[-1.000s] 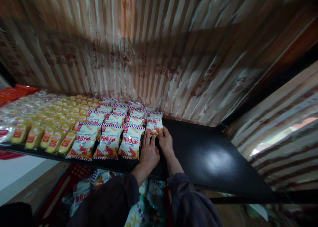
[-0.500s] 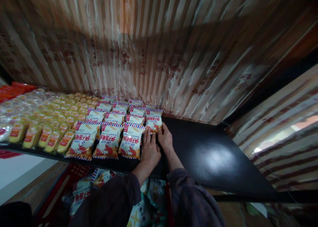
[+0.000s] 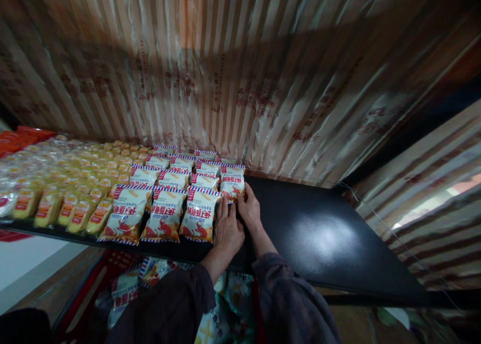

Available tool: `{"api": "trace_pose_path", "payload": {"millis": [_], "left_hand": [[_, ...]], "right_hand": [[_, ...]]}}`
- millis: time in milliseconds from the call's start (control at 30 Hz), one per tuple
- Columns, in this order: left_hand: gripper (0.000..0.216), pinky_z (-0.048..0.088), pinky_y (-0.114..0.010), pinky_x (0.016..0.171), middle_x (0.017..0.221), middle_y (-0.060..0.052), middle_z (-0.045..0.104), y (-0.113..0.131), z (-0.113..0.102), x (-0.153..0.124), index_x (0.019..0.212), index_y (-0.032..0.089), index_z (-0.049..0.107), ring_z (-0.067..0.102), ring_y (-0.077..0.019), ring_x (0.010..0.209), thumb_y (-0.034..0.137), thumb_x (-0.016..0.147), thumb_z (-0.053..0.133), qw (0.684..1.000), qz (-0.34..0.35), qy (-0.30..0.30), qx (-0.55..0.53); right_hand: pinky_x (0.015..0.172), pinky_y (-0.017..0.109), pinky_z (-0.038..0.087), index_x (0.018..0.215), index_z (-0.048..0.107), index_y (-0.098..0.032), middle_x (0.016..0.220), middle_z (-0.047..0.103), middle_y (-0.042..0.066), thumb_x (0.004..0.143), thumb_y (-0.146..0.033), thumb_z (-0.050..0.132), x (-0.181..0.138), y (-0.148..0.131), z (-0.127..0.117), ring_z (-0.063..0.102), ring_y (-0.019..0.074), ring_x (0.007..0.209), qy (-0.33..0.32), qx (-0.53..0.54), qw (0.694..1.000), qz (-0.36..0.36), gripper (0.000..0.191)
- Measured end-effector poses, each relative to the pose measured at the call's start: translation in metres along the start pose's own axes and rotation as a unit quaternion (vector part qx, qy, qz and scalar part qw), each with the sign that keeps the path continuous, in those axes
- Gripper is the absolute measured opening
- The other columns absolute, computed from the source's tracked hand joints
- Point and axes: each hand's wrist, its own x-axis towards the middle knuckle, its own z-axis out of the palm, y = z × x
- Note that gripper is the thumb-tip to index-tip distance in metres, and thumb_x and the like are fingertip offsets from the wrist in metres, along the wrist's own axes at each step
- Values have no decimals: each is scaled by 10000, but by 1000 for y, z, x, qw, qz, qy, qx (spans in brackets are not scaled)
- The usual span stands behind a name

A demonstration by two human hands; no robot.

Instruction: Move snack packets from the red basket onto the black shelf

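White snack bags with red and blue striped edges and a red shrimp picture lie in rows on a black shelf [image 3: 319,233]. Both my hands rest at the near edge of the rightmost bag [image 3: 232,181]. My left hand [image 3: 226,228] lies flat on the shelf, fingers stretched toward that bag and beside another shrimp bag [image 3: 200,213]. My right hand [image 3: 248,208] touches the bag's lower right corner with bent fingers. Dark sleeves cover both my forearms.
Rows of small yellow packets [image 3: 75,203] fill the shelf's left part, with orange packs [image 3: 22,136] at the far left. A striped curtain-like wall [image 3: 233,73] backs the shelf. Below, a red basket [image 3: 112,279] holds more snack bags [image 3: 124,294].
Both hands have slid a little farther back on the shelf, pushing the rightmost bag toward the wall. The view has shifted slightly.
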Motion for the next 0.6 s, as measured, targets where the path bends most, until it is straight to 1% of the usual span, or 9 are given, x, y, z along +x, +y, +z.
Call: {"api": "trace_pose_path", "payload": {"millis": [67, 133, 267, 367, 467, 600], "left_hand": [[617, 242, -435, 1181, 1533, -165, 275, 0, -1, 0, 1354, 57, 464, 205, -283, 1436, 72, 737, 485, 1000, 1, 0, 3], [624, 229, -421, 1186, 1536, -164, 266, 1, -2, 0, 1362, 47, 451, 194, -277, 1439, 69, 740, 479, 1000, 2, -2, 5], [635, 215, -406, 1191, 1539, -170, 257, 0, -1, 0, 1375, 34, 430, 182, -274, 1441, 72, 743, 476, 1000, 8, -12, 5], [626, 228, -414, 1187, 1539, -170, 258, 0, -1, 0, 1373, 38, 430, 186, -272, 1442, 77, 749, 473, 1000, 13, -8, 6], [616, 236, -416, 1184, 1539, -174, 259, 0, -1, 0, 1359, 33, 445, 183, -278, 1442, 66, 744, 468, 1000, 14, -7, 8], [548, 255, -430, 1176, 1522, -178, 303, 1, -4, -2, 1312, 50, 499, 215, -274, 1435, 60, 768, 440, 999, 33, -7, 16]], "right_hand": [[953, 400, 481, 1388, 438, -126, 1245, 630, 145, 812, -271, 498, 0, -1, 0, 614, 259, 1104, 19, -6, 1000, 3, 597], [956, 397, 478, 1394, 428, -114, 1273, 610, 154, 810, -284, 500, -1, -2, -1, 602, 263, 1126, 26, -8, 1000, -1, 613], [930, 394, 490, 1376, 462, -139, 1217, 647, 140, 831, -285, 471, -2, -6, -3, 632, 261, 1070, -4, -36, 999, 5, 564], [941, 384, 484, 1389, 443, -134, 1231, 640, 140, 836, -304, 470, -4, -7, -4, 626, 256, 1084, -10, -31, 999, 13, 579], [980, 395, 460, 1408, 406, -101, 1295, 593, 163, 830, -348, 480, -8, -5, -4, 591, 264, 1146, -1, -10, 1000, 11, 633], [1006, 418, 441, 1387, 434, -83, 1329, 562, 178, 815, -370, 485, -20, 1, -6, 557, 276, 1194, 15, -1, 1000, -2, 641]]}}
